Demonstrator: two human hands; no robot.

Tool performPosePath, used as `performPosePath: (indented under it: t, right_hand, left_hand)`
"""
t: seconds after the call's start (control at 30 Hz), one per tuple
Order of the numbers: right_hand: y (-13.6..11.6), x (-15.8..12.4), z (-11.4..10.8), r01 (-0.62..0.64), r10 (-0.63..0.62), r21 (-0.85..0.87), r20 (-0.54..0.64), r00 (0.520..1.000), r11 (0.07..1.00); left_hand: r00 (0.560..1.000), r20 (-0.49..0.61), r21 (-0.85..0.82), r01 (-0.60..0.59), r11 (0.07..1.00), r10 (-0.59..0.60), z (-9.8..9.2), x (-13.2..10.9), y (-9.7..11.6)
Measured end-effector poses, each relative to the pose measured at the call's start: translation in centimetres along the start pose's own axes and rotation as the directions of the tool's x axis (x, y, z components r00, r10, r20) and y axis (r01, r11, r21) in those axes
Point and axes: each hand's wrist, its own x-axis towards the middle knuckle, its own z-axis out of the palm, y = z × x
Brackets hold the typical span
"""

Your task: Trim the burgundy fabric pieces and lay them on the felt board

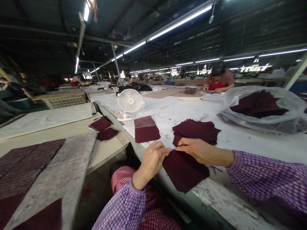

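Taking the white fan (129,101) as your landmark, the maroon piece (185,174) you are working on lies nearer you and to the fan's right, over the table's edge. Your left hand (153,161) and right hand (202,150) are close together, both pinching its far edge. This piece looks partway through handling: it is in your fingers, not laid down. A fanned maroon stack (196,131) sits beyond it, right of the fan, and a speckle-banded piece (146,129) lies just in front of the fan. More dark pieces (260,103) fill the clear bag (251,124) well to the fan's right. Which of these are done and which are left, you cannot tell from here; several pieces lie out of your hands.
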Motion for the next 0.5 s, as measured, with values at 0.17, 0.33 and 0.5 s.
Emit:
performPosePath:
  t: [0.17,0.33,0.5]
  right_hand:
    - [-1.0,0.7,-0.5,0.022,0.004,-0.230,0.111,0.994,0.973]
    - [-2.0,1.7,-1.3,0.058,0.008,-0.322,0.201,0.980,0.945]
    - [-2.3,2.2,-1.6,0.100,-0.025,-0.348,0.216,0.976,0.932]
  left_hand:
    - [0.999,-0.004,0.093,-0.049,0.994,0.050,-0.2,-0.7,-0.3]
    - [0.999,-0.034,0.099,-0.028,0.995,0.031,-0.5,-1.6,-0.6]
    - [0.997,-0.078,0.027,-0.020,0.999,0.022,-0.6,-2.2,-1.1]
